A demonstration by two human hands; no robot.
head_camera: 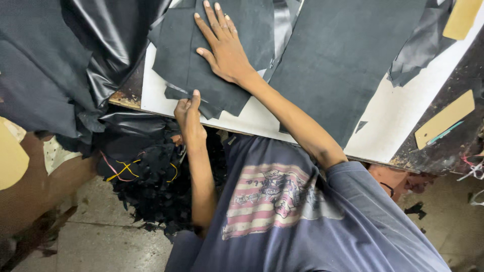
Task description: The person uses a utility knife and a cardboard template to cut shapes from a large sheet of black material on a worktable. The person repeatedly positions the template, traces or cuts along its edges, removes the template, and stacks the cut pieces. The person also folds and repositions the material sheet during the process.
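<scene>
Right hand (pixel 224 48) lies flat with fingers spread apart on a dark grey piece of leather (pixel 201 55), pressing it onto the white board (pixel 398 116) that covers the desk (pixel 454 146). Left hand (pixel 189 116) is closed at the near edge of the same piece, thumb up, pinching its cut edge by the desk's rim. Just beside it, to the right, lies a larger dark sheet (pixel 338 60). Below the desk edge sits a heap of black scraps (pixel 151 186) on the floor, and tan card templates (pixel 443 118) rest at the right
</scene>
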